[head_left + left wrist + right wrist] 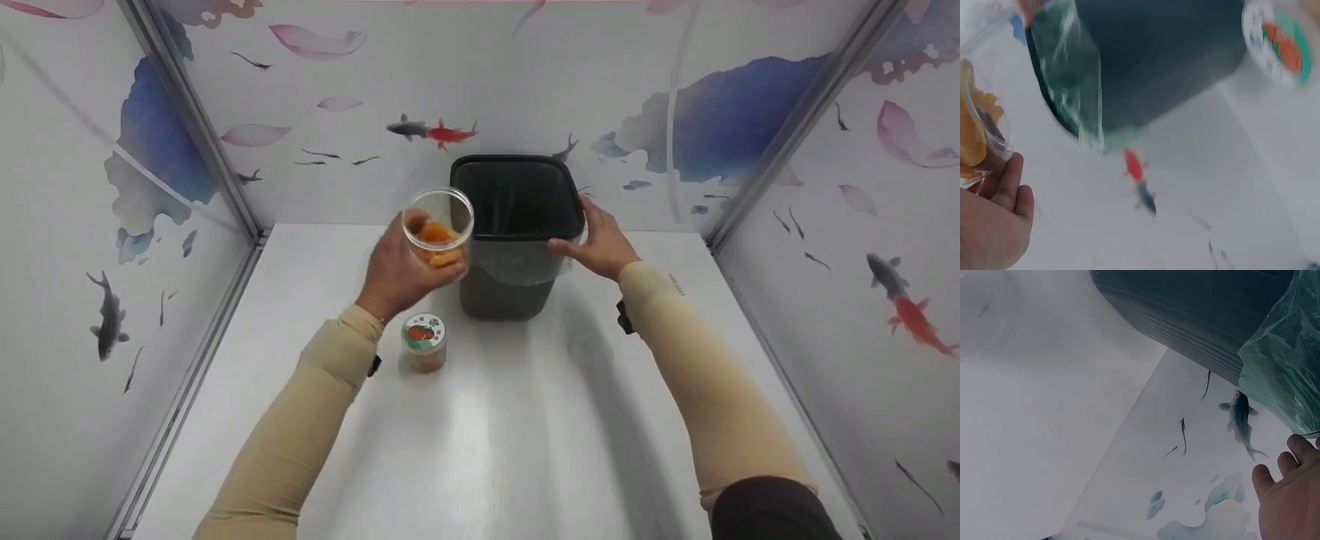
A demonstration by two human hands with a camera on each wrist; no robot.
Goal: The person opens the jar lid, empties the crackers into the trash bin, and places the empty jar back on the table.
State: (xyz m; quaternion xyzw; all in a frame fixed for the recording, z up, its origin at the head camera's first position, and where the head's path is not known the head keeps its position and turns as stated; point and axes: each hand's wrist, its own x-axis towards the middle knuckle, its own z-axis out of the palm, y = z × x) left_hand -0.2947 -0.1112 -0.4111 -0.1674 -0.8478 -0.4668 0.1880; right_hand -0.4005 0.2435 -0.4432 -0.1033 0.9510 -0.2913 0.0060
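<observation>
My left hand (409, 266) grips a clear plastic jar (465, 202), its mouth uncovered and tipped towards the head camera. Orange pieces (437, 234) lie inside it. Just right of the jar stands a dark trash bin (502, 292) with a black rim, lined with a thin greenish bag (1292, 377) folded over the edge. At the bin's right front corner, my right hand (604, 244) holds the rim, thumb on the front and fingers along the side. In the left wrist view, my left hand (996, 225) shows beside the jar, fingers curled under it.
A small lidded jar (425, 341) with a red and green picture on its top stands on the white table (480, 450), in front of the bin. A faint clear disc (590, 349) lies to the right. Printed panels (337, 180) enclose the back and sides.
</observation>
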